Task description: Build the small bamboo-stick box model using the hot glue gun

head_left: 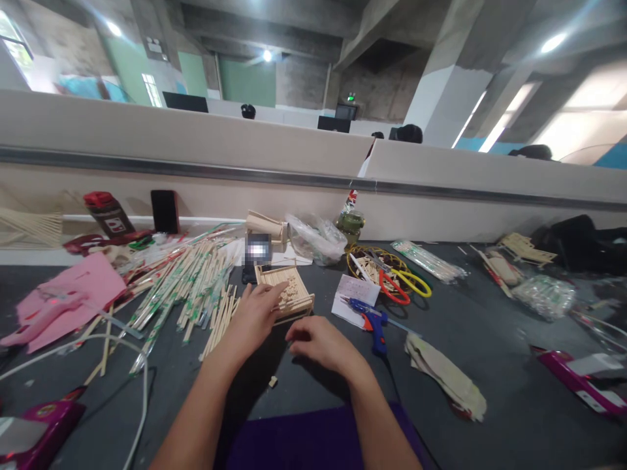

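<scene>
Wooden stick tray [289, 290] under left hand [255, 313], fingers spread; right hand [316, 343] fingers curled, contents hidden.

One glue gun [373, 322], two scissors [402, 283], two hands [257, 312].

open-plan office used for craft work: low partition wall [313, 163], monitors [186, 102] beyond it, concrete ceiling; dark worktop [490, 365] strewn with chopsticks [186, 281], glue gun [373, 323].

pale bare wood box [288, 292] on a matt dark table [490, 365].
</scene>
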A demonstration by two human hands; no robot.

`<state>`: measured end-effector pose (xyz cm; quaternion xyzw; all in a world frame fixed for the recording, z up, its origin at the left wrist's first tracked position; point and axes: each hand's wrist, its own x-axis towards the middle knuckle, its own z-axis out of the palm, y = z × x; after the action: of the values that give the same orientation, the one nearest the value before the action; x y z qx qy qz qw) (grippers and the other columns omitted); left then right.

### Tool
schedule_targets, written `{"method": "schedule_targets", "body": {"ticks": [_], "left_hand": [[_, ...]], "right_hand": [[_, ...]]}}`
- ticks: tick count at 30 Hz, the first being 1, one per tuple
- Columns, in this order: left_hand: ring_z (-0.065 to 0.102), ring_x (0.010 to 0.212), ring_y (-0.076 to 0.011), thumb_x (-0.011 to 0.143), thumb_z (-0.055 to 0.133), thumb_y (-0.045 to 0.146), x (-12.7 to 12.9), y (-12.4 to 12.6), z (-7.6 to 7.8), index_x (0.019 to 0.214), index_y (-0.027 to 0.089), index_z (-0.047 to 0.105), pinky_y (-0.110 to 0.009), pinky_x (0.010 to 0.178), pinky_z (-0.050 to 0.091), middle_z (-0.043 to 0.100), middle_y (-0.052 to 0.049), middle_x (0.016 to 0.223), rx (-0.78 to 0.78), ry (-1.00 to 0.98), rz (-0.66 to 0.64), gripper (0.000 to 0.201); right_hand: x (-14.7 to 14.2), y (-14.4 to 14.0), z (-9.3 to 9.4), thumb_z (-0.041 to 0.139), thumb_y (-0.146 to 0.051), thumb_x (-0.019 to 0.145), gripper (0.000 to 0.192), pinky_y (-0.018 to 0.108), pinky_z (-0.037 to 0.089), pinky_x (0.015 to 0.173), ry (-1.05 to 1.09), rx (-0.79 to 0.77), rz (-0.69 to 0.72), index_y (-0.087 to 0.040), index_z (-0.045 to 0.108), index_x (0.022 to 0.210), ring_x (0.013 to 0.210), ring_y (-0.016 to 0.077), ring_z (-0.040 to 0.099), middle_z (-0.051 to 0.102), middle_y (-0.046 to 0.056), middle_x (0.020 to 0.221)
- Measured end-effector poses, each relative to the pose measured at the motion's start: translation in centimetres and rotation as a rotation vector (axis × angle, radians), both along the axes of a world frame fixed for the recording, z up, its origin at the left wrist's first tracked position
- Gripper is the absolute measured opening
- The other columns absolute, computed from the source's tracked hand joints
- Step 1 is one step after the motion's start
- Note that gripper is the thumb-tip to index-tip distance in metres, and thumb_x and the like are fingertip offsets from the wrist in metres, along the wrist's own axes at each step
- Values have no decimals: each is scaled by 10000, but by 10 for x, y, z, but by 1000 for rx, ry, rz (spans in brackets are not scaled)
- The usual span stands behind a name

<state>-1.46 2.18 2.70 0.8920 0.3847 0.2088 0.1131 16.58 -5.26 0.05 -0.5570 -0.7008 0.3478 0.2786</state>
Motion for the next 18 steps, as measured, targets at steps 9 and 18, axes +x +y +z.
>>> {"method": "schedule_targets", "body": {"ticks": [9, 18], "left_hand": [[552, 1093, -235, 824, 511, 53, 0, -2, 1, 1363, 235, 458, -545, 1087, 275, 632, -79, 1143, -29, 20, 8, 572], [532, 1133, -252, 844, 473, 51, -1, -2, 0, 1364, 202, 446, -543, 1077, 283, 623, -102, 1184, -5, 36, -3, 543]], "right_hand": [[-44, -9, -5, 734, -201, 731, 169, 225, 369, 631, -265, 42, 346, -233, 722, 897, 734, 145, 565, 639, 9, 877], [26, 3, 4, 611, -215, 743, 99, 216, 383, 547, 278, 15, -178, -183, 647, 830, 589, 121, 520, 593, -30, 661]]}}
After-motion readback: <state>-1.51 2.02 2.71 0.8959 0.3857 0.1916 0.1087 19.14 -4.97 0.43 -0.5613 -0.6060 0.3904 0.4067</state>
